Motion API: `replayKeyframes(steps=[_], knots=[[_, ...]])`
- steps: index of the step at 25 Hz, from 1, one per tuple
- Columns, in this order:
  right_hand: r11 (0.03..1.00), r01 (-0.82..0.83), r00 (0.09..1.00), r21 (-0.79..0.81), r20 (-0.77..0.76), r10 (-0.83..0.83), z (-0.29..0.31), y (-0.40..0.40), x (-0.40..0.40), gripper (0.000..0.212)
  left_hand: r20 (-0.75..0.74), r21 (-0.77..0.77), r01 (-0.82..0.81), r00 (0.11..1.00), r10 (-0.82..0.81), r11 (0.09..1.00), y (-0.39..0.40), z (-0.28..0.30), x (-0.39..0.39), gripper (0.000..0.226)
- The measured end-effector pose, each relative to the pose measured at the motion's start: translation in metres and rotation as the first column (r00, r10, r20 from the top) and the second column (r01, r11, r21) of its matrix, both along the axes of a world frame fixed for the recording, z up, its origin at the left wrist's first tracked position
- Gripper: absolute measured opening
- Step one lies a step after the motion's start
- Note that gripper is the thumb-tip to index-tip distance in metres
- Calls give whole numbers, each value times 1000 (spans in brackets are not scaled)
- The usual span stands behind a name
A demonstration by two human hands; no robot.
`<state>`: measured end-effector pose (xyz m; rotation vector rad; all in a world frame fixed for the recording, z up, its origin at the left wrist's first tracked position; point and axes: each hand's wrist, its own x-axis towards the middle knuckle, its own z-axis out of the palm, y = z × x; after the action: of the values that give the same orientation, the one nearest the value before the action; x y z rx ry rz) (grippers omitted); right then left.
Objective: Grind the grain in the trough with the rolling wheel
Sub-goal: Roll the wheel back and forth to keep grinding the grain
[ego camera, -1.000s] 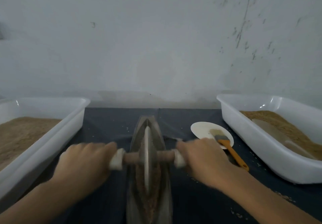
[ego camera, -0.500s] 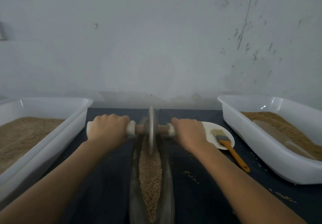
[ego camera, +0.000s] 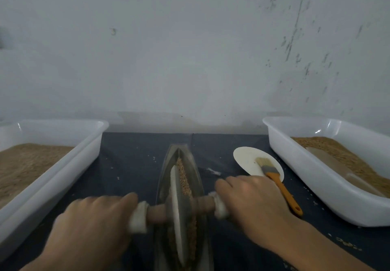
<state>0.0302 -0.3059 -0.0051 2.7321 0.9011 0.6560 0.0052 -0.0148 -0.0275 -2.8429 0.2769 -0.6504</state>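
At the lower centre of the frame a long, narrow, boat-shaped trough point(ego camera: 198, 178) lies on a dark blue tabletop point(ego camera: 135, 165), its pointed far end aimed toward the wall point(ego camera: 190, 49). A band of brown grain point(ego camera: 184, 179) runs along its groove. The rolling wheel point(ego camera: 176, 205), a thin pale-edged disc, stands upright on its rim in the trough's nearer half, with grain visible beyond it and beside it. A wooden axle point(ego camera: 202, 204) passes through the disc and crosses the trough, and each end carries a whitish wrap. The left hand point(ego camera: 92, 224), in the lower left, has its grip curled around the left end of the axle, fingers wrapped over the top and blurred. The right hand point(ego camera: 251, 203), lower right of centre, likewise has its grip closed round the right end, knuckles upward. To the right of the trough, just beyond the right hand, a white plate point(ego camera: 247, 160) rests on the tabletop with a brush point(ego camera: 274, 178) lying across it, its bristles on the plate and its orange handle reaching down toward the lower right. A white tub point(ego camera: 90, 142) at the left edge and another white tub point(ego camera: 295, 161) at the right edge each hold brown grainy material; a pale scoop-like piece lies in the right one. Loose specks are scattered over the tabletop.
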Motion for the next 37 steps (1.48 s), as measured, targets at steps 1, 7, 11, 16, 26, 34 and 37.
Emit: replayKeyframes(steps=[1,7,11,16,26,34,37], knots=[[996,83,996,-41,-26,-84,0,7,18,31,28,12,-35,999,35,999,-5,2,17,30],[981,195,979,13,65,-195,20,35,88,23,-32,-99,-102,995,100,990,-13,16,92,21],[993,116,990,13,-86,-114,4,15,24,26,-89,-86,-43,995,35,995,-6,8,34,25],[998,63,956,0,-285,-61,4,-4,-11,33,88,-78,249,966,-242,965,0,5,-17,37],[957,245,968,158,-96,-232,-8,29,86,19,72,92,-69,995,62,993,-29,32,95,30],[985,-99,990,141,112,84,0,-18,-35,45,172,-52,302,942,-289,952,3,8,-38,44],[996,25,1000,84,-4,-24,-10,-10,-2,41,57,56,151,986,-154,987,-8,16,-1,52]])
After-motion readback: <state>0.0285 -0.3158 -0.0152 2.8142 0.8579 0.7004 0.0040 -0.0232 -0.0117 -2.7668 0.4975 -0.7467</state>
